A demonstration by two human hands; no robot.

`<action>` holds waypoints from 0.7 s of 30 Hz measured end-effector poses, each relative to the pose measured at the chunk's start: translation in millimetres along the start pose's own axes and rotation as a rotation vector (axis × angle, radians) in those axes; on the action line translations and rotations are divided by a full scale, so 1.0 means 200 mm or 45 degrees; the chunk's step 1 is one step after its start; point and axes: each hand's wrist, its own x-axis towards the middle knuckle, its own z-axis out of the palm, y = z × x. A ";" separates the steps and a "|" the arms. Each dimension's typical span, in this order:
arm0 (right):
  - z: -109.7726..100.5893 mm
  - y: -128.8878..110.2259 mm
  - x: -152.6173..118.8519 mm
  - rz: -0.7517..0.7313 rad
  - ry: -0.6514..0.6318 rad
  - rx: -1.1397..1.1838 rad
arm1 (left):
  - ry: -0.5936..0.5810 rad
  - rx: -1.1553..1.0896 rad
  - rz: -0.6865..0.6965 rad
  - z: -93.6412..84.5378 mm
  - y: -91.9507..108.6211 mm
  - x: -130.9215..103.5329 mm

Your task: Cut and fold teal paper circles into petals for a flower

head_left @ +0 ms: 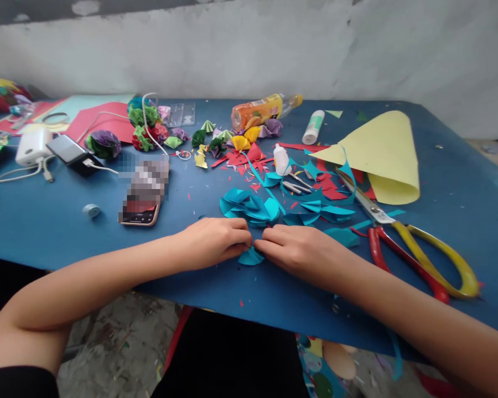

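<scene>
A small fan-folded piece of teal paper (251,257) is pinched between both hands just above the blue table. My left hand (216,239) closes its fingertips on the paper's left side. From the right, my right hand (292,249) grips the same piece, fingers pressed together; the fingertips of both hands nearly meet. Right behind them lies a bunch of folded teal paper (247,205). More folded teal paper (318,211) sits beyond my right hand. Large scissors (377,213) with red and yellow handles lie to the right, blades partly apart.
A phone (143,193) on a charging cable lies left, near a small white cap (92,210). An orange-labelled bottle (263,112), glue stick (314,127), small white bottle (281,159), rolled yellow paper (384,149) and paper flowers (145,119) stand along the back. Red scraps (249,157) are scattered around.
</scene>
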 end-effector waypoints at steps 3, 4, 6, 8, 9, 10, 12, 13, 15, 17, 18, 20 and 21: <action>-0.02 -0.01 0.01 -0.034 -0.022 -0.037 | -0.009 0.016 0.016 0.00 0.00 0.00; -0.02 -0.01 0.01 -0.036 -0.032 -0.041 | -0.013 0.017 0.020 0.00 0.00 0.00; -0.03 -0.01 0.01 -0.037 -0.041 -0.050 | -0.026 0.014 0.019 0.00 0.00 0.00; -0.04 -0.01 0.01 -0.042 -0.045 -0.059 | -0.044 -0.003 0.006 -0.01 0.01 0.00; -0.04 -0.01 0.01 -0.042 -0.049 -0.063 | -0.056 -0.018 -0.007 -0.02 0.01 0.00; -0.05 -0.01 0.01 -0.042 -0.057 -0.062 | -0.068 -0.036 -0.023 -0.02 0.01 0.00; -0.05 -0.01 0.01 -0.028 -0.073 -0.053 | -0.092 -0.075 -0.054 -0.03 0.01 0.01; -0.05 -0.01 0.01 -0.016 -0.080 -0.045 | -0.103 -0.093 -0.065 -0.03 0.00 0.01; -0.05 -0.01 0.00 0.010 -0.091 -0.023 | -0.125 -0.127 -0.067 -0.04 0.00 0.02; -0.06 0.00 -0.01 0.042 -0.115 0.007 | -0.144 -0.150 -0.060 -0.05 -0.01 0.02; -0.06 0.00 -0.02 0.063 -0.131 0.030 | -0.152 -0.158 -0.059 -0.05 -0.01 0.02; -0.07 0.01 -0.02 0.119 -0.151 0.094 | -0.166 -0.174 -0.064 -0.06 -0.02 0.03; -0.07 0.02 -0.02 0.150 -0.153 0.140 | -0.173 -0.184 -0.066 -0.06 -0.02 0.03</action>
